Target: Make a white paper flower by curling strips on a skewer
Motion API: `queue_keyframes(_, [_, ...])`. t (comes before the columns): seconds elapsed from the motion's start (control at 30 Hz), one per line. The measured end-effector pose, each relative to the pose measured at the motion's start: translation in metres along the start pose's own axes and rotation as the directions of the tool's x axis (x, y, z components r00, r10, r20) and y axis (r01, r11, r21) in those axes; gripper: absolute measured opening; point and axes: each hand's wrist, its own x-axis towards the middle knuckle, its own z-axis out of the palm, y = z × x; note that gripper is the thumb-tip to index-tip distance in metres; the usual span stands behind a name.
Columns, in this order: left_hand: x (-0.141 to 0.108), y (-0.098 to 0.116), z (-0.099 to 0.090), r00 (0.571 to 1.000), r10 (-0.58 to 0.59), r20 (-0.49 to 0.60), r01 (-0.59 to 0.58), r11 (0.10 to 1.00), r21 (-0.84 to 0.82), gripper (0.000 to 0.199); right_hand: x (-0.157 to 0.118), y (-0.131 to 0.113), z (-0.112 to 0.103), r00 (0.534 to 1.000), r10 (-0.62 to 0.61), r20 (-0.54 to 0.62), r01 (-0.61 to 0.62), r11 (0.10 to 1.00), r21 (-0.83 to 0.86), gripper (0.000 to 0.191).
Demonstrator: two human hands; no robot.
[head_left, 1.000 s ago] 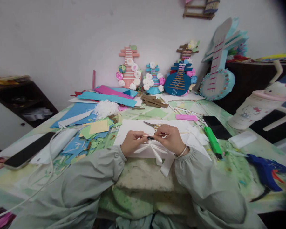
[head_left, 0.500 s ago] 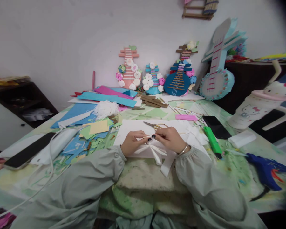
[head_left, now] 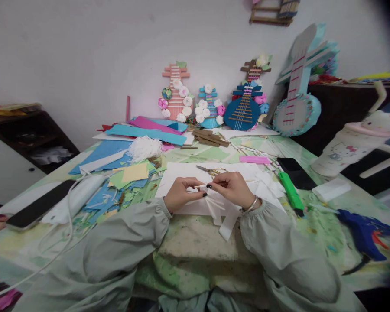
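My left hand (head_left: 182,193) and my right hand (head_left: 234,188) face each other over a white sheet (head_left: 173,171). Between their fingertips runs a thin pale stick (head_left: 199,186), pinched from both sides. Something white seems to lie along the stick at the fingers, but its shape is too small to make out. Just beneath the hands are several thin white rolls (head_left: 213,202), spread like a fan. A flat white paper strip (head_left: 228,227) hangs over the sheet's near edge. Gold-handled scissors (head_left: 205,169) rest behind my hands, partly hidden by the right one.
Coloured paper scraps (head_left: 133,184) and a power strip (head_left: 74,197) lie at left. On the right are a green cutter (head_left: 290,190), a black phone (head_left: 295,172), a blue glue gun (head_left: 365,232) and a tumbler (head_left: 341,151). Decorated paper lutes (head_left: 242,113) lean on the wall.
My left fingers have opened slightly and the left thumb has dropped below the stick. My right fingers stay on it. The rest of the table looks the same.
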Motion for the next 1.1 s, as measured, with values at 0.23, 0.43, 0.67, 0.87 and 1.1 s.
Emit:
queue_keyframes(0.23, [0.0016, 0.0006, 0.0001, 1.0, -0.008, -0.004, 0.008, 0.999, -0.044, 0.018, -0.0009, 0.0011, 0.001, 1.0, 0.014, -0.026, -0.013, 0.999, 0.035, 0.024])
queue_keyframes(0.43, [0.0022, 0.0016, -0.0004, 0.999, -0.044, -0.009, 0.042, 0.991, -0.127, 0.016, -0.0016, 0.0031, 0.0032, 0.999, -0.001, -0.042, 0.004, 0.998, 0.059, 0.025])
queue_keyframes(0.67, [0.0025, -0.0002, -0.0007, 0.998, -0.066, -0.02, 0.063, 0.989, -0.135, 0.015, -0.0019, 0.0044, 0.0065, 0.998, 0.018, -0.055, -0.013, 0.996, 0.089, 0.024])
queue_keyframes(0.87, [0.0017, -0.0005, -0.0001, 0.996, -0.089, -0.032, 0.082, 0.98, -0.18, 0.021, -0.0012, 0.0028, 0.0077, 0.997, 0.019, -0.076, -0.01, 0.993, 0.117, 0.027])
queue_keyframes(1.1, [0.0011, -0.0007, 0.0006, 0.993, -0.081, -0.087, 0.068, 0.987, -0.144, 0.024, -0.0012, -0.0018, 0.0094, 0.991, -0.028, -0.13, 0.044, 0.991, 0.129, 0.031])
